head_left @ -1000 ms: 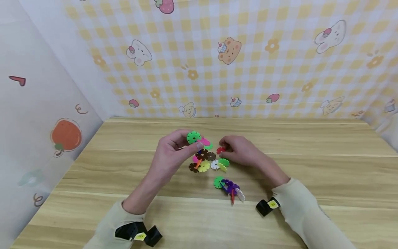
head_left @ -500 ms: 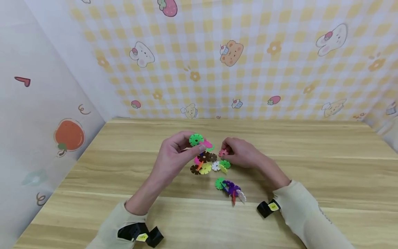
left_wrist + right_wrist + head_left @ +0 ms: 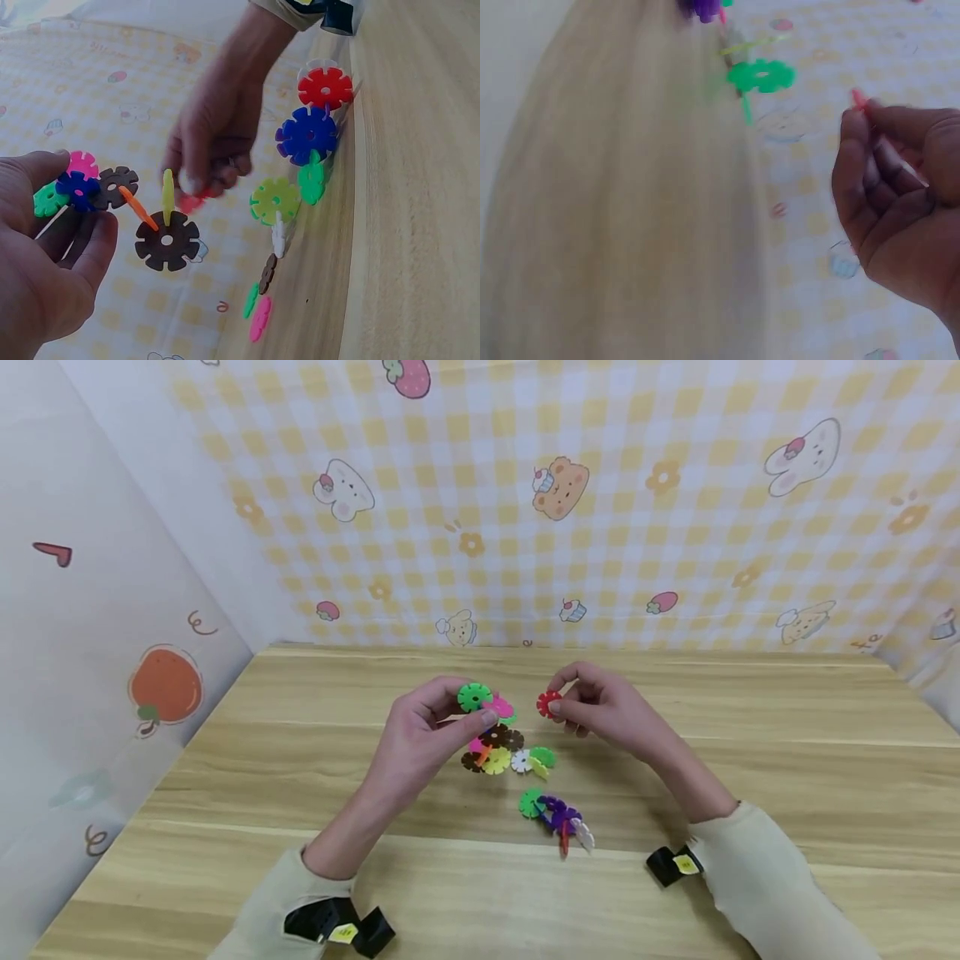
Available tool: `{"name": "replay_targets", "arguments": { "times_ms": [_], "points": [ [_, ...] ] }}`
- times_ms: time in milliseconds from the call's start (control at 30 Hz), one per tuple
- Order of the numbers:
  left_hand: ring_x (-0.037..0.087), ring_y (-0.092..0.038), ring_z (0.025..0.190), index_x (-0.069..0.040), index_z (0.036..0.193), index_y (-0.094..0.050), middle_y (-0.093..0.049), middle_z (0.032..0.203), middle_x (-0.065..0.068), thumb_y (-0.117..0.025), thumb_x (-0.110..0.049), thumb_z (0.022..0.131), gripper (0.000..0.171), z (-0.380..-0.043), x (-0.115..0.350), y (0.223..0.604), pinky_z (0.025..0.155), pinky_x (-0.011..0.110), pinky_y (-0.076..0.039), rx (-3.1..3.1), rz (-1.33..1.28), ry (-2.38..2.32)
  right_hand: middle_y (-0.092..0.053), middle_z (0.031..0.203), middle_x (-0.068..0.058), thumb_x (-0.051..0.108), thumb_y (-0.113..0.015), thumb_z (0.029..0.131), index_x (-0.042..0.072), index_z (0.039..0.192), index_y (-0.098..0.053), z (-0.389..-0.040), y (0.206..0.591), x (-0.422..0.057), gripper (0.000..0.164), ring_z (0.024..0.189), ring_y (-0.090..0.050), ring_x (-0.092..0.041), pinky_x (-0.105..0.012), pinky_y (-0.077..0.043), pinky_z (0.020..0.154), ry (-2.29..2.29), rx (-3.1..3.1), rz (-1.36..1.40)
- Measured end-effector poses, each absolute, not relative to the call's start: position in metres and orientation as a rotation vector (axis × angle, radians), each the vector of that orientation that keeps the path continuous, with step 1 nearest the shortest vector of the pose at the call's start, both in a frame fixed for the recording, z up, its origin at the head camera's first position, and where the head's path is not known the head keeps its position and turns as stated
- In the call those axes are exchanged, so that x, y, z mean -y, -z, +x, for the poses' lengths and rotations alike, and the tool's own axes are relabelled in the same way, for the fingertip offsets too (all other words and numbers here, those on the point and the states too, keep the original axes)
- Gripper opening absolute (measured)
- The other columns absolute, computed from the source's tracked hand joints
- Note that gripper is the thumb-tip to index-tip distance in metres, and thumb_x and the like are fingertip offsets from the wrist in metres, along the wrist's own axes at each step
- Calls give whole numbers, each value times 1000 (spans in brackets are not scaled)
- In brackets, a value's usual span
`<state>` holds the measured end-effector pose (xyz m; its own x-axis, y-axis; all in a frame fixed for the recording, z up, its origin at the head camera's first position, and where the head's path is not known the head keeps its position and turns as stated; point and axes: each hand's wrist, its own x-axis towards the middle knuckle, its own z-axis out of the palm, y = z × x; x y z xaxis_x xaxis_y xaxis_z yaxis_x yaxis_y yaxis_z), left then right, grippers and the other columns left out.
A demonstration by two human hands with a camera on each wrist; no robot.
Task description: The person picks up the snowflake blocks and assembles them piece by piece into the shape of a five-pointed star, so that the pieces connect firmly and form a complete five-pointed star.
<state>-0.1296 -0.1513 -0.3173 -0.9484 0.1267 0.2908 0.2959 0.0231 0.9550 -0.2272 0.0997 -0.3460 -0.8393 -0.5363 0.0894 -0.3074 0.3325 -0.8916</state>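
Note:
In the head view my left hand (image 3: 420,735) holds a chain of linked, notched plastic discs by its upper end, where a green disc (image 3: 473,697) shows. Lower on that chain, the left wrist view shows a blue disc (image 3: 77,192), an orange disc (image 3: 138,207) seen edge-on, and a dark brown disc (image 3: 166,241). My right hand (image 3: 611,710) pinches a single red notched disc (image 3: 547,703) between thumb and fingers, raised above the table and apart from the chain. From the right wrist, only a red sliver shows at the fingertips.
A second linked cluster of purple discs (image 3: 558,814), with green, red and white ones, lies on the wooden table (image 3: 480,893) nearer me. Loose discs, including a white disc (image 3: 521,762) and a green disc (image 3: 543,756), lie between the hands. A patterned cloth (image 3: 480,485) hangs behind.
My right hand has picked the red disc up from beside the loose discs and moved it up and slightly right. My left hand stays nearly still with the chain.

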Motion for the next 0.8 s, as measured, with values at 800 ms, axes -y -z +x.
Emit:
{"name": "replay_targets", "arguments": {
  "times_ms": [800],
  "points": [
    [17,-72,93,2,117,-68,-75,112,10,-71,2,93,24,-130,150,317,82,34,-62,2073,-523,2107,-74,85,-7,1,-69,96,8,104,-59,-182,300,-85,14,72,-68,-30,-35,-60,65,1701,-2272,-1027]
  ]
}}
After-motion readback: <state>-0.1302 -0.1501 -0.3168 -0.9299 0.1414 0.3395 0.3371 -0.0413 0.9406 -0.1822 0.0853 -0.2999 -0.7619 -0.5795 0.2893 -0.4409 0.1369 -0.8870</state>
